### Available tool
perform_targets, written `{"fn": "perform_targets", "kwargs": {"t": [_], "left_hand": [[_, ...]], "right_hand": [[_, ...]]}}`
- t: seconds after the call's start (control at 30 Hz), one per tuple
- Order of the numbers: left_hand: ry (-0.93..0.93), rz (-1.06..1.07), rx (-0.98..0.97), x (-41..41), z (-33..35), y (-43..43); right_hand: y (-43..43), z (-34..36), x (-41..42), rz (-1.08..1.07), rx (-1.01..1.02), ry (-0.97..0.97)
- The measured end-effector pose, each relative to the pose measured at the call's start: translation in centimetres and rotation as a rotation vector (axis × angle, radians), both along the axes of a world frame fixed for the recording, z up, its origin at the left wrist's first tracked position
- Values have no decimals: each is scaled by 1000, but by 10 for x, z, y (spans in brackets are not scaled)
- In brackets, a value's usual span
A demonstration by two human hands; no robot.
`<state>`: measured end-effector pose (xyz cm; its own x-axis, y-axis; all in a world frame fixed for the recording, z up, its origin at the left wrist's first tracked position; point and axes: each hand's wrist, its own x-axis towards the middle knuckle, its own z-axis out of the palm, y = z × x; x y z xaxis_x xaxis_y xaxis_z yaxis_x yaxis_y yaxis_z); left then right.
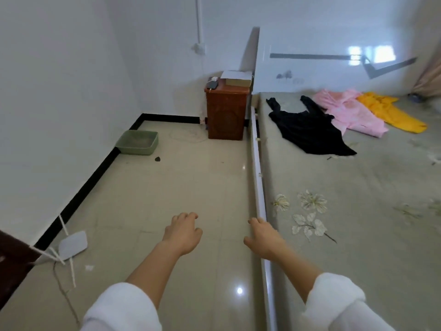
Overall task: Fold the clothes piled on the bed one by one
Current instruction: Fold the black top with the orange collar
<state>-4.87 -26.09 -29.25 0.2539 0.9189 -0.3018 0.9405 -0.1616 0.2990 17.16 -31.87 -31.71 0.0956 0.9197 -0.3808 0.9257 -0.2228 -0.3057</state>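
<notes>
The bed bears black, pink and seemingly yellow garments.

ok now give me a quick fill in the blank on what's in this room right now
On the bed, the pink garment lies between the yellow garment and the ____ one.
The tray on the floor by the wall is ____ in colour.
The left hand and the right hand both hold ____.
Missing words: black; green; nothing.
</notes>
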Motion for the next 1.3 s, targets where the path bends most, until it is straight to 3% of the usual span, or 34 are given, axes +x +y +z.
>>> {"fn": "perform_targets", "kwargs": {"t": [0.4,0.8,1.3], "left_hand": [[-110,-341,62,127,-11,125],[-57,-457,50,271,-2,323],[-89,-579,-68,410,-47,618]], "right_hand": [[82,1,82,-347,58,-89],[254,10,216,-474,62,-46],[513,-18,348,-639,9,-22]]}}
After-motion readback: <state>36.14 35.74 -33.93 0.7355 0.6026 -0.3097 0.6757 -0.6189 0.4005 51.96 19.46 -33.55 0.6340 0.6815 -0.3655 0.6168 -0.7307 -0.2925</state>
